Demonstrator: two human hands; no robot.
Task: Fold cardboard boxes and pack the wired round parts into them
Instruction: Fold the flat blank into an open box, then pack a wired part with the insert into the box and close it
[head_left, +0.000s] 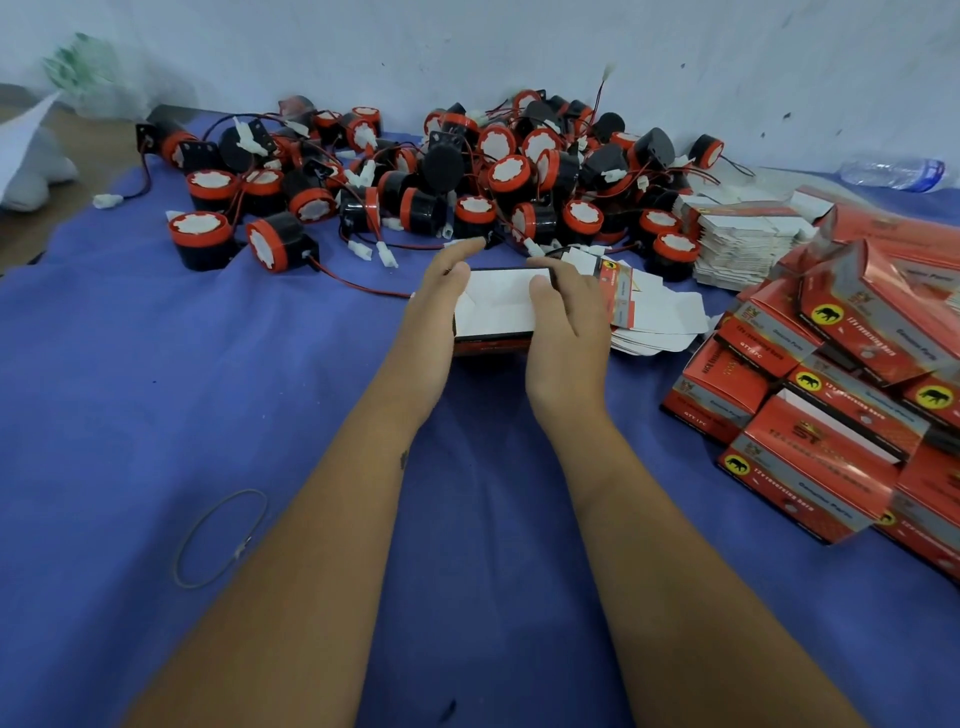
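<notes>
Both hands hold one box (498, 306) on the blue cloth (156, 389): left hand (441, 306) and right hand (566, 317) clasp its ends, thumbs on the white flaps. Parts (467, 171) lie heaped beyond.

Both hands grip one cardboard box (496, 306) over the blue surface (156, 405): the left hand (435, 306) on its left side, the right hand (566, 317) on its right. Wired round parts (415, 171) lie heaped beyond; folded boxes (841, 395) pile at right.
</notes>
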